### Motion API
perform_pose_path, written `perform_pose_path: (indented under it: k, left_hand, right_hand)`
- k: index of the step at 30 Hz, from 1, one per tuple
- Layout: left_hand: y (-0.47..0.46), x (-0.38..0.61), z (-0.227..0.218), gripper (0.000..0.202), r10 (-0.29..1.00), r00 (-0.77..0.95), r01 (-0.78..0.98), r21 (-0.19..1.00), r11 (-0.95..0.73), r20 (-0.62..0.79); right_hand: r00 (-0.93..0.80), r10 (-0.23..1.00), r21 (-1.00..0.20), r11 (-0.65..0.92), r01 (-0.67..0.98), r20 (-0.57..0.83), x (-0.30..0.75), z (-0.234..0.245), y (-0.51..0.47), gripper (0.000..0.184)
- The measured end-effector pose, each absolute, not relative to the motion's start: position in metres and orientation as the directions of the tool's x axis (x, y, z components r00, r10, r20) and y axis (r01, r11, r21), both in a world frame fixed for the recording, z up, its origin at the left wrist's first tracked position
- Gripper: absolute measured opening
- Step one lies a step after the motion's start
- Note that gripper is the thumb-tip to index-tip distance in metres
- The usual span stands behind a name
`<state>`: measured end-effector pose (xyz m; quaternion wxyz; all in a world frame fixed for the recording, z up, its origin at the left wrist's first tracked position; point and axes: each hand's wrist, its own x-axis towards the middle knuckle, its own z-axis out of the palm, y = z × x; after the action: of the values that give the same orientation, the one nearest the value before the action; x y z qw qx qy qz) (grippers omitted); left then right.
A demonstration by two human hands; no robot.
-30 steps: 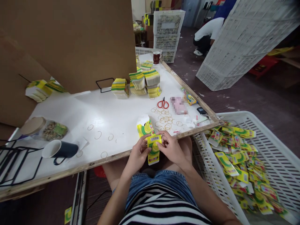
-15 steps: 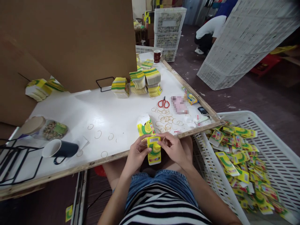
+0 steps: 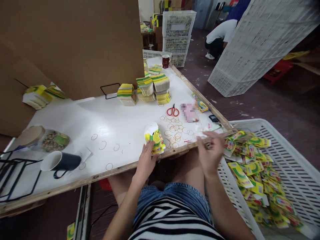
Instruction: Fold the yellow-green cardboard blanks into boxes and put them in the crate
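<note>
A small pile of yellow-and-green printed cartons (image 3: 156,138), flat and with a white end, lies at the table's front edge. My left hand (image 3: 147,159) rests on its near left side, fingers stretched over the cartons and thumb apart near the lower edge. My right hand (image 3: 211,151) is raised over the table's front right edge, beside the white crate (image 3: 268,125). Motion smears its fingers, so whether anything is between them cannot be made out. Many similar yellow cartons (image 3: 260,170) lie loose in that crate. Rubber bands (image 3: 175,130) are scattered just beyond the pile.
Red-handled scissors (image 3: 173,110) and a blurred pink item (image 3: 189,112) lie farther back. Banded carton stacks (image 3: 126,94) stand by the cardboard panel (image 3: 82,50). A dark mug (image 3: 62,161) lies on its side at left. Tall stacked crates (image 3: 252,50) stand right, near a bending person (image 3: 221,33).
The carton held in both hands is no longer seen between them. My right hand has swung right toward the crate; my left hand has moved onto the pile.
</note>
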<state>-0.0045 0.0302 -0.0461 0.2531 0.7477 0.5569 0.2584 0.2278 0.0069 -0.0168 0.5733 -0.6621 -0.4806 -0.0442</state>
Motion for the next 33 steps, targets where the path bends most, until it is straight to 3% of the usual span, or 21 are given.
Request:
perform_pose_path:
  k: [2,4,8,12,14,17,19,21,26,33]
  left_hand:
    - [0.028,-0.004,-0.053,0.048,0.952,0.284,0.714,0.637,-0.291,0.116]
    - [0.026,-0.003,-0.057,0.047,0.944,0.303,0.714,0.624,-0.316,0.132]
    - [0.027,-0.004,-0.06,0.045,0.94,0.314,0.684,0.654,-0.323,0.136]
    - [0.026,-0.008,-0.054,0.039,0.96,0.23,0.552,0.79,-0.266,0.162]
    - [0.025,-0.009,-0.049,0.033,0.982,0.088,0.412,0.891,-0.189,0.168]
    - [0.025,-0.008,-0.041,0.04,0.998,-0.036,0.045,0.998,-0.055,0.056]
    - [0.024,-0.006,-0.038,0.047,0.997,0.069,-0.199,0.979,0.053,-0.04]
    - [0.023,-0.003,-0.036,0.049,0.972,0.215,-0.345,0.924,0.167,-0.095]
    - [0.017,0.001,-0.036,0.043,0.942,0.322,-0.443,0.864,0.241,-0.098]
    - [0.018,0.006,-0.044,0.039,0.982,0.116,-0.31,0.934,0.178,-0.148]
  right_hand:
    - [0.393,0.8,-0.779,0.14,0.612,0.453,0.201,-0.038,0.02,0.021]
    - [0.288,0.894,-0.799,0.118,0.59,0.344,0.173,-0.061,0.034,0.023]
    - [0.241,0.929,-0.798,0.088,0.597,0.283,0.139,-0.082,0.048,0.02]
    - [0.32,0.911,-0.876,0.081,0.476,0.258,0.14,-0.073,0.041,0.017]
    - [0.346,0.923,-0.954,0.065,0.292,0.168,0.144,-0.063,0.033,0.019]
    - [0.276,0.961,-0.995,0.021,-0.097,-0.006,0.149,-0.051,0.018,0.03]
    - [0.167,0.981,-0.957,-0.044,-0.287,-0.095,0.149,-0.047,0.01,0.036]
    - [0.084,0.986,-0.924,-0.104,-0.369,-0.144,0.147,-0.046,0.004,0.036]
    - [0.078,0.993,-0.961,-0.068,-0.267,-0.092,0.148,-0.045,-0.003,0.031]
    - [0.124,0.988,-0.991,-0.085,-0.102,-0.097,0.147,-0.045,-0.007,0.03]
